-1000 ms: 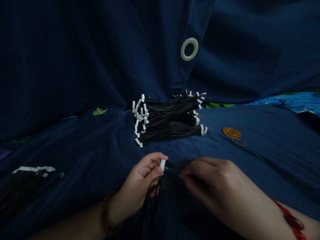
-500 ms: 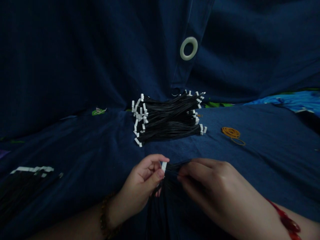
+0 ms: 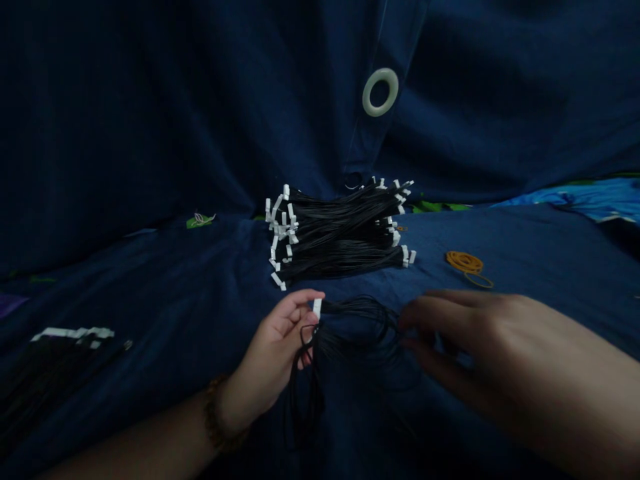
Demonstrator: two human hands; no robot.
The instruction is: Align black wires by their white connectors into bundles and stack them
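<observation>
Between thumb and fingers, my left hand (image 3: 283, 340) pinches the white connector end of a bundle of thin black cables (image 3: 357, 320). Some strands bend down in loops below that hand. At the bundle's right side is my right hand (image 3: 465, 340), blurred, its fingers curled around the far part of the cables. Beyond both hands lies a stack of black cable bundles (image 3: 345, 227) with white connectors at both ends.
More black cables with white connectors (image 3: 75, 333) lie at the left. A coil of orange-brown rubber bands (image 3: 465, 263) rests on the dark blue cloth (image 3: 200, 280) at the right. A blue curtain with a pale ring (image 3: 380, 92) hangs behind.
My right hand has slid rightward along the cables, away from my left hand, so more of the bundle shows between them. My left hand has shifted slightly left and up.
</observation>
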